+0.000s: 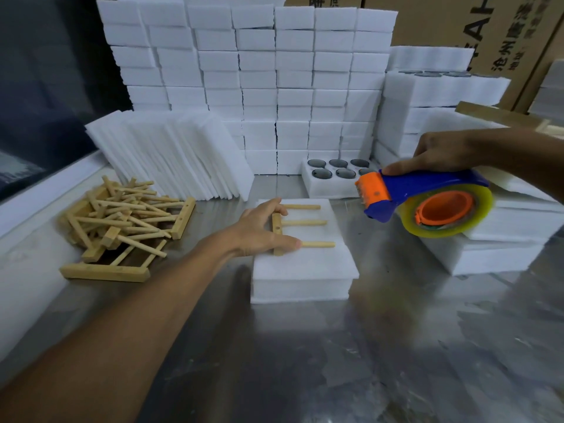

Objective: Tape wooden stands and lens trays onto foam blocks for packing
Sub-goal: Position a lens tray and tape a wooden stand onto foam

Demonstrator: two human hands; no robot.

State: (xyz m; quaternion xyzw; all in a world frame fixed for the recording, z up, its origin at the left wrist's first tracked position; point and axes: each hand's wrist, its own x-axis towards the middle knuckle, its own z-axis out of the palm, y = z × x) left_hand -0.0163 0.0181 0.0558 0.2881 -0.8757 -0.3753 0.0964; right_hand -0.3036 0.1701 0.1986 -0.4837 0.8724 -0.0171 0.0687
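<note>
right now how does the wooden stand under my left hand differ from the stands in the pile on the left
The wooden stand lies alone and flat on a foam block, pressed down by the left hand. The pile of stands lies jumbled and overlapping on the metal table, untouched. Both are pale wood, bars with pegs.

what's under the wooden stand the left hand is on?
The wooden stand lies on a thin foam sheet atop a thicker foam block. The left hand covers the sheet's left edge; whatever lies between sheet and block is hidden.
</note>
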